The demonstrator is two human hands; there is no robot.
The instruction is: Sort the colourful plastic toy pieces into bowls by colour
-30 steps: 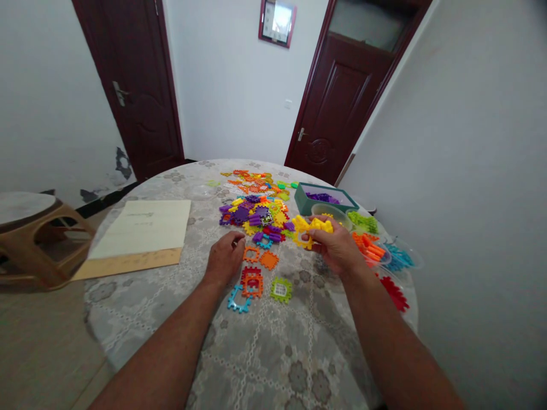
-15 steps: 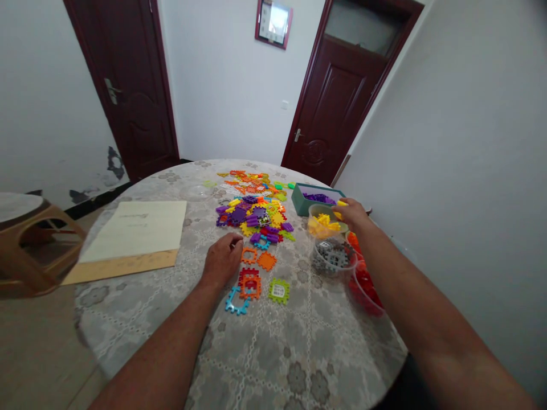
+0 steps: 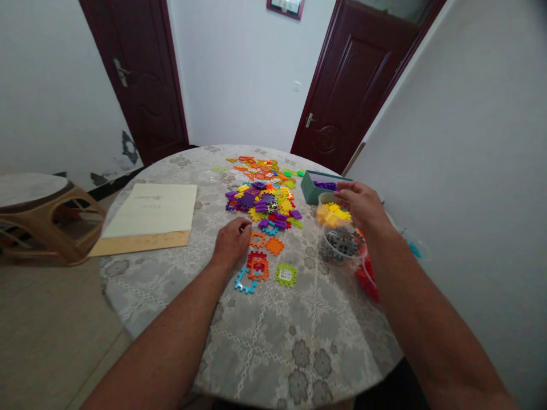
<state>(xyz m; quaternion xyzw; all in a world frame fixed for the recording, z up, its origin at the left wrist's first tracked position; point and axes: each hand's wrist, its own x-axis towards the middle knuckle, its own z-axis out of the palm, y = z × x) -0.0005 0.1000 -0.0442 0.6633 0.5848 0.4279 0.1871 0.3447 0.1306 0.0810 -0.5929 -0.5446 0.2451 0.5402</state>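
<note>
My left hand [image 3: 231, 241] rests on the table with its fingers curled, beside an orange square frame piece [image 3: 257, 239]. Whatever its fingers may hold is hidden. My right hand [image 3: 362, 204] hovers over the clear tub of yellow pieces [image 3: 334, 214], fingers stretched and apart, with nothing visible in them. A mixed heap of notched plastic tiles [image 3: 260, 204] lies beyond my left hand. Nearer me are a solid orange tile [image 3: 274, 246], a red and orange pair of frame pieces [image 3: 258, 269], a light blue open frame piece [image 3: 245, 282] and a green tile [image 3: 286, 274].
A tub of grey pieces [image 3: 341, 242] and a tub of red pieces [image 3: 366, 279] stand at the right. Behind them is a green box [image 3: 311, 192] with purple pieces. Paper sheets [image 3: 151, 209] lie at left, near a stool [image 3: 64, 222]. More pieces [image 3: 260, 169] lie at the back.
The yellow piece that my right hand held is no longer seen in its fingers, which have opened over the yellow tub. The view has tilted down. My left hand stays put.
</note>
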